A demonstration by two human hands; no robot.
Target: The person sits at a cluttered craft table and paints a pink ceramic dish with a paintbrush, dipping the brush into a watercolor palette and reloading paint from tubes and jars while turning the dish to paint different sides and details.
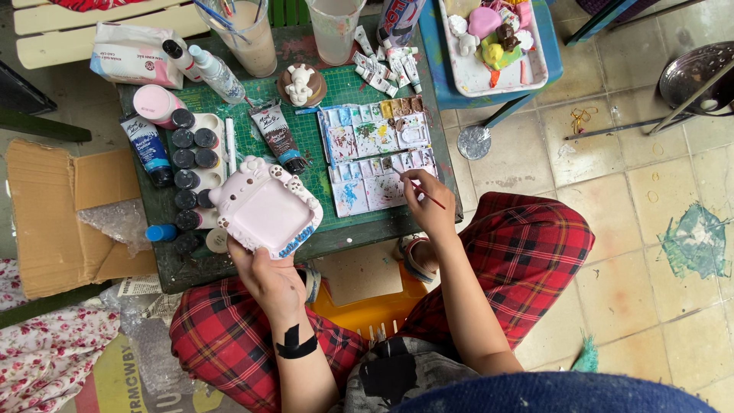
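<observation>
Left grip (267,279) clamps pink tray (265,208) upper-left; right grip (430,206) pinches brush (426,193) pointing upper-left.

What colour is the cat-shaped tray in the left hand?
Pale pink cat-shaped tray, with a blue-painted patch on its lower edge; head view.

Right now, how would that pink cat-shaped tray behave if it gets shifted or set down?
The pink cat-shaped tray looks rigid and moulded, so probably brittle, its small paws chip-prone. Left hand grips only its lower edge, so it may tip forward. Its flat shape shouldn't roll.
</observation>
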